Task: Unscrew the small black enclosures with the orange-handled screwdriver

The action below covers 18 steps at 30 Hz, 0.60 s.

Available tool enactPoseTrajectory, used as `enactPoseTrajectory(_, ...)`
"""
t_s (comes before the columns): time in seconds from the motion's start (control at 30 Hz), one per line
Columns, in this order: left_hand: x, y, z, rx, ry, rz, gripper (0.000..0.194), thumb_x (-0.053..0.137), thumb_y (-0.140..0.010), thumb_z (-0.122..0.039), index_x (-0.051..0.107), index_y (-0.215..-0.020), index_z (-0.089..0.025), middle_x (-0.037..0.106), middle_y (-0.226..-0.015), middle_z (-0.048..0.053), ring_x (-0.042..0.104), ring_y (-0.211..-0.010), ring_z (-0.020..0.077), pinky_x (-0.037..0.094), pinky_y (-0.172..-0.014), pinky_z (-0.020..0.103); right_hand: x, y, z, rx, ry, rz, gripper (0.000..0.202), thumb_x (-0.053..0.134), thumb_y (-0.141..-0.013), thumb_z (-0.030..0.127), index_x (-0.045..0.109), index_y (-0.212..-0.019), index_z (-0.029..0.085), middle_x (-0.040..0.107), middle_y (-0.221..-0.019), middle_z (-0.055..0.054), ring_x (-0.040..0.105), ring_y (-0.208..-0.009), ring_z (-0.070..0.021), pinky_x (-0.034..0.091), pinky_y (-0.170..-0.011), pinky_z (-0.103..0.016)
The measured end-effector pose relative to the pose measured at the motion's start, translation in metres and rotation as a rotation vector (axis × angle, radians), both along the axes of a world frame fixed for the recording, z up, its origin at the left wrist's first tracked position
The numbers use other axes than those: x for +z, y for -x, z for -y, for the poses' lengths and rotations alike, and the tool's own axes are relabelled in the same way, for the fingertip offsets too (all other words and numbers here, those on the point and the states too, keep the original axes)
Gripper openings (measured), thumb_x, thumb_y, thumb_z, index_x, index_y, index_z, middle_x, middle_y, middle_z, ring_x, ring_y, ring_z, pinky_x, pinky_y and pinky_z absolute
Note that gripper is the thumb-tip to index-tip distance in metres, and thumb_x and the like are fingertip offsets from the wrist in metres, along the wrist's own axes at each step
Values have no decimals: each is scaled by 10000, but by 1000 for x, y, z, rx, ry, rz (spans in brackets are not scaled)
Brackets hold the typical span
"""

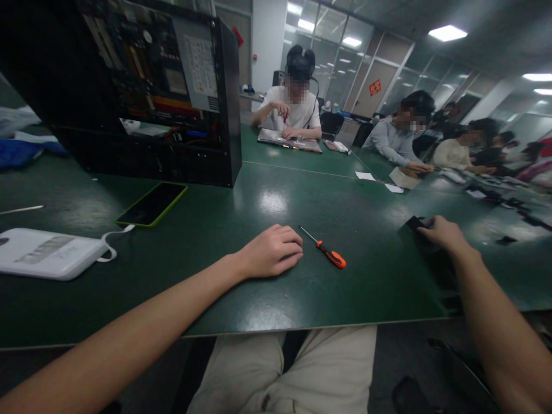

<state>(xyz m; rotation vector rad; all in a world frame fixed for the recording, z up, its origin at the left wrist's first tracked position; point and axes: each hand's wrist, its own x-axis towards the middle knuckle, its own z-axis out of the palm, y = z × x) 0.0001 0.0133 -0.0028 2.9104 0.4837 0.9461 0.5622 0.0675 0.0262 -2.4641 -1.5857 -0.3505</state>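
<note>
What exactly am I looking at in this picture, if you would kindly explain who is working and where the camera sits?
There is no machine arm here: the two bare hands belong to a person wearing the camera on their head, so it looks forward and down. This is the only view. The left hand rests on the green table, holding nothing that I can see. Just beyond its fingertips lies an orange-and-black screwdriver. The right hand grips a dark piece, too blurred to identify. Over to the left are a phone, a white device and an open black computer case. Across the table sits another person, in a white top.
</note>
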Motion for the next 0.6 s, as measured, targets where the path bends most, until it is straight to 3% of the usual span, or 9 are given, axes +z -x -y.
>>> enactPoseTrajectory(0.13,-2,-1,1,76,131,92,183,569,-1043,-247,722,-1123,-185,738,-1161,95,674,-1103,241,495,-975,412,16,34,5,-53,136,-57,294,692,-976,397,675,-1162,168,692,-1136,-75,682,-998,-204,587,-865,-393)
enactPoseTrajectory(0.23,-4,-1,-1,151,232,198,274,612,-1017,-248,639,-1285,-199,700,-1280,99,637,-1212,260,482,-1054,457,28,76,13,66,69,-68,288,689,-962,398,663,-1102,147,708,-1058,-113,674,-986,-252,534,-865,-406)
enactPoseTrajectory(0.37,-5,0,-5,210,321,349,551,729,-939,-289,511,-1438,-204,657,-1315,120,622,-1208,276,492,-1082,502,43,160,36,449,34,-151,300,722,-906,463,633,-1067,227,734,-1070,-55,669,-925,-224,487,-799,-327)
enactPoseTrajectory(0.47,-2,5,-6,188,364,400,799,823,-858,-326,408,-1536,-244,626,-1364,131,619,-1226,292,496,-1095,522,48,235,58,939,-5,-291,222,672,-936,451,589,-968,247,724,-1043,-46,667,-889,-237,491,-783,-356)
enactPoseTrajectory(0.6,5,12,-7,90,386,356,881,880,-796,-359,416,-1539,-259,620,-1387,137,624,-1253,309,501,-1104,519,32,320,69,1233,50,-313,129,640,-963,359,545,-981,273,705,-1022,-38,666,-906,-240,505,-803,-375)
